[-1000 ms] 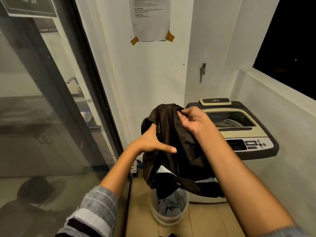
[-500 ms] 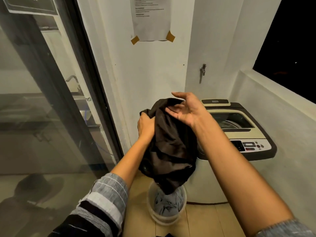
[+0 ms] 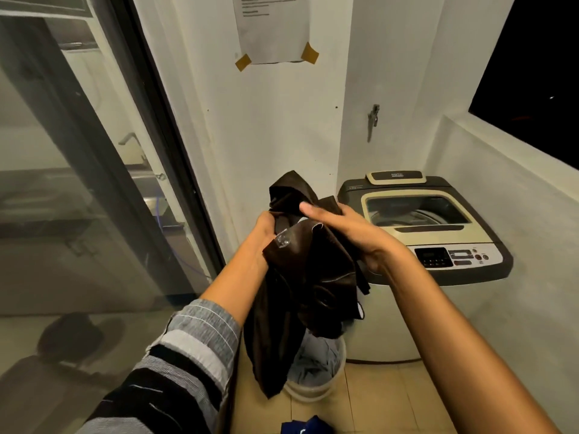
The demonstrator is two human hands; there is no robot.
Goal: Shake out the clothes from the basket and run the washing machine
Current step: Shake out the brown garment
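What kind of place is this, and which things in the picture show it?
Probably a small laundry corner at home, perhaps on a balcony. A top-loading washing machine stands against the wall, a bucket of clothes sits on the tiled floor, and a glass door is beside them.

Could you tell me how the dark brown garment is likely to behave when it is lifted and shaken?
The dark brown garment is probably floppy: it hangs in folds from the left hand. It looks light, held bunched. Its slight sheen suggests it may slip.
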